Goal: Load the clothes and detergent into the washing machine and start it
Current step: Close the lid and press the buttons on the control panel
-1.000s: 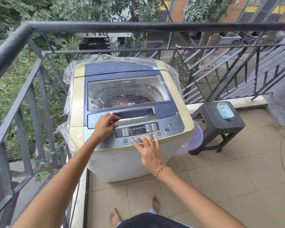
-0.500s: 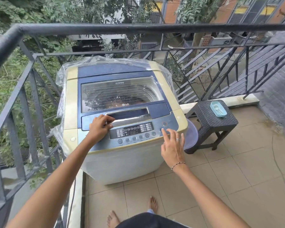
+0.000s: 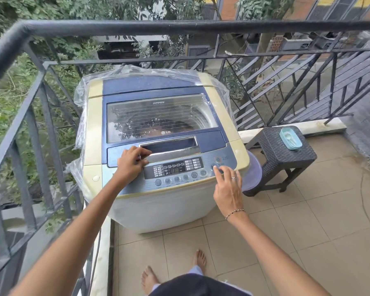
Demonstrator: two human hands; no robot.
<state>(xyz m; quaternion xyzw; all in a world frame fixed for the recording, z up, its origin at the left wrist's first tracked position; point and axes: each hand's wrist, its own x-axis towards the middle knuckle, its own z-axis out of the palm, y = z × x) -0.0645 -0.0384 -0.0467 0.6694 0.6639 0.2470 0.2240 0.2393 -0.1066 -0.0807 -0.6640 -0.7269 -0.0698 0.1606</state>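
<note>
Beige balcony tiles ran up to a dark iron railing (image 3: pixel 179 27), and against it on the left stood the washing machine (image 3: pixel 158 201), a boxy top-loader in cream plastic with a blue ribbed-glass lid (image 3: pixel 160 116) shut flat and crinkled clear sheeting (image 3: pixel 137 71) bunched at its far side. Its silver control panel (image 3: pixel 175 169) ran left to right along the near edge. The person's right hand (image 3: pixel 228 189), fingers spread, was the nearer to the round buttons at the panel's right end, forefinger (image 3: pixel 215 168) touching one. I judged a straight press was all that remained. The left hand (image 3: pixel 130 164) lay curled at the lid's handle recess; whether it gripped anything I couldn't tell. Right of the machine stood a woven dark stool (image 3: pixel 286 154).
</note>
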